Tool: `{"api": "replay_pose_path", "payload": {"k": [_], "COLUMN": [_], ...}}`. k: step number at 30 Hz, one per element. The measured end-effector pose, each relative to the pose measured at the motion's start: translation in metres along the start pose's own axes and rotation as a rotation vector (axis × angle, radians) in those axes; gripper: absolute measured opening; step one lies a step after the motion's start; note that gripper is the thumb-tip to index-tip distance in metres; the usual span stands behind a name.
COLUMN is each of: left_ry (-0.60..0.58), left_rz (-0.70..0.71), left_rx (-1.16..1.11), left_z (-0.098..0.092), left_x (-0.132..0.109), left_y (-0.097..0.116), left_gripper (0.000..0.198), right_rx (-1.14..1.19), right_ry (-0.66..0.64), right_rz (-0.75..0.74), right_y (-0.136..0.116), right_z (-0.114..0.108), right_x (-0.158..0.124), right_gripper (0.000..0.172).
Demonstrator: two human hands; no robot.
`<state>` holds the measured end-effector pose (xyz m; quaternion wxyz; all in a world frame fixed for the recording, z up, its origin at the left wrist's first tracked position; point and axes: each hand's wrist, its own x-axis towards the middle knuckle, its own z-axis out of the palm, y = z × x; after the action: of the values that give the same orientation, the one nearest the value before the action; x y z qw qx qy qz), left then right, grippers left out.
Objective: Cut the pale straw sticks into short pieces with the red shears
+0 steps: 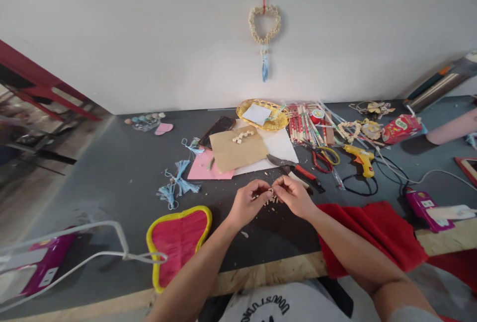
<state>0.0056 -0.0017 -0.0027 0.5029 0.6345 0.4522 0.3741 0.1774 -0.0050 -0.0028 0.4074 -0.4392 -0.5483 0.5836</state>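
Note:
My left hand (250, 202) and my right hand (294, 197) meet low over the dark table, fingertips pinched together. What sits between them is too small to make out. Small pale wooden-looking bits (273, 200) lie just under and between the fingers. Right beyond my hands rests a pair of red-and-black handled shears or pliers (298, 169). Farther off, several cream bead-like pieces (243, 136) lie on a brown paper sheet (227, 150), with a pink sheet (197, 169) partly beneath it.
Blue tassels (182, 178) and a yellow-edged red pad (175, 242) lie left. A yellow basket (242, 109), scissors (324, 159), a yellow glue gun (360, 159) with its cord, and a red cloth (372, 232) stand or lie right and back. A heart-shaped wreath (253, 31) hangs on the wall.

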Motion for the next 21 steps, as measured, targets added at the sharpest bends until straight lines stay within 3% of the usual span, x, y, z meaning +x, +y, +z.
{"api": "replay_pose_path", "payload": {"k": [6, 9, 12, 15, 21], "left_ry": [0.091, 0.154, 0.203, 0.232, 0.263], "left_rz": [0.047, -0.024, -0.124, -0.170, -0.159], "left_rx": [-0.016, -0.194, -0.398, -0.475, -0.520], "left_z": [-0.001, -0.003, -0.004, -0.004, -0.006], "left_x": [0.000, 0.002, 0.004, 0.007, 0.008], "left_y": [0.001, 0.001, 0.003, 0.006, 0.005], "left_gripper": [0.012, 0.013, 0.016, 0.019, 0.018], "right_rx": [-0.187, -0.448, -0.539, -0.657, -1.153], "right_ry": [-0.045, 0.082, 0.265, 0.338, 0.226], "right_rz": [-0.077, -0.183, -0.208, -0.268, -0.342], "right_y": [0.002, -0.001, -0.001, 0.003, 0.005], "right_z": [-0.006, -0.021, -0.040, -0.054, -0.059], "right_x": [0.000, 0.002, 0.007, 0.012, 0.013], "right_gripper": [0.023, 0.020, 0.020, 0.018, 0.013]}}
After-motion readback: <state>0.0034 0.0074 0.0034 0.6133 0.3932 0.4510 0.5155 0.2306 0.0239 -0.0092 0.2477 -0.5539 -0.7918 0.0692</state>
